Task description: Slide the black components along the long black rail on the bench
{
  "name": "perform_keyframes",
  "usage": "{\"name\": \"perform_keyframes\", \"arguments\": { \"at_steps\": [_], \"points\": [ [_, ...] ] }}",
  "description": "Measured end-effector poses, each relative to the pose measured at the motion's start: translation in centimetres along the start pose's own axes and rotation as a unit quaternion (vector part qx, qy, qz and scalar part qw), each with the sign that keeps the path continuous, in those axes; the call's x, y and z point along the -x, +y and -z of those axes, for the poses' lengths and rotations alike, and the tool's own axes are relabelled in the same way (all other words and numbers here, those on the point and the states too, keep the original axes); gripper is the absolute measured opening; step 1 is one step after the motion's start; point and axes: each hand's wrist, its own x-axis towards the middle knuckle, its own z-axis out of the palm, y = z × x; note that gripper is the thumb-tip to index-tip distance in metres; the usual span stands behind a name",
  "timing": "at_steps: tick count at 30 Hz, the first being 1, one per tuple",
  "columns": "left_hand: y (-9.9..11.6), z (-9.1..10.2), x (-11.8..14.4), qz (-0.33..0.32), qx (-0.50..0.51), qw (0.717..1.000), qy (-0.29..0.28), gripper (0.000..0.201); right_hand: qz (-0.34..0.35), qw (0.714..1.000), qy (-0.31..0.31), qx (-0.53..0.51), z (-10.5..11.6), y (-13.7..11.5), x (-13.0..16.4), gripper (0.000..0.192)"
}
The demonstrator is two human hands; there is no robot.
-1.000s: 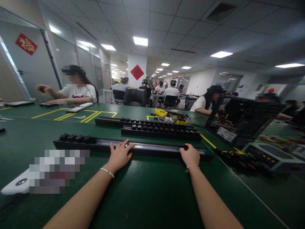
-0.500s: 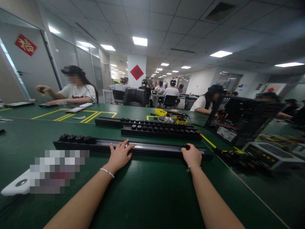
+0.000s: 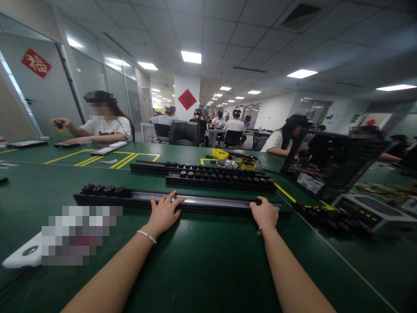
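A long black rail (image 3: 215,203) with a shiny channel lies across the table before me. Several black round modules (image 3: 106,190) sit in its left end. My left hand (image 3: 164,213) rests on the rail's middle with its fingers spread, holding nothing. Close to the rail's right end, my right hand (image 3: 265,213) is closed around a small black module (image 3: 258,201), mostly hidden by the fingers. Behind these lie a shorter black rail (image 3: 221,181) filled with round modules and another long black rail (image 3: 150,167) with modules along part of it.
A blurred white phone-like device (image 3: 24,252) lies at the left on the green table (image 3: 208,269). Yellow trays (image 3: 220,153) and a metal dish (image 3: 226,164) stand farther back. At right are an open computer case (image 3: 312,165), a power supply unit (image 3: 371,211) and dark loose parts (image 3: 332,221). Co-workers sit around.
My right hand has shifted slightly to the right along the rail with the black module. My left hand stays in place on the rail.
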Motion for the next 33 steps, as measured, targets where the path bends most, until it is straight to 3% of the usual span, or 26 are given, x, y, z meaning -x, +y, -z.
{"name": "perform_keyframes", "arguments": {
  "at_steps": [29,33],
  "points": [
    [0.2,0.6,0.1,0.010,0.003,1.000,-0.017,0.041,-0.018,1.000,-0.018,-0.007,0.3,0.9,-0.5,0.047],
    [0.2,0.5,0.1,0.007,-0.001,1.000,-0.015,0.041,0.013,1.000,-0.022,-0.003,0.4,1.5,-0.6,0.047]
  ]
}}
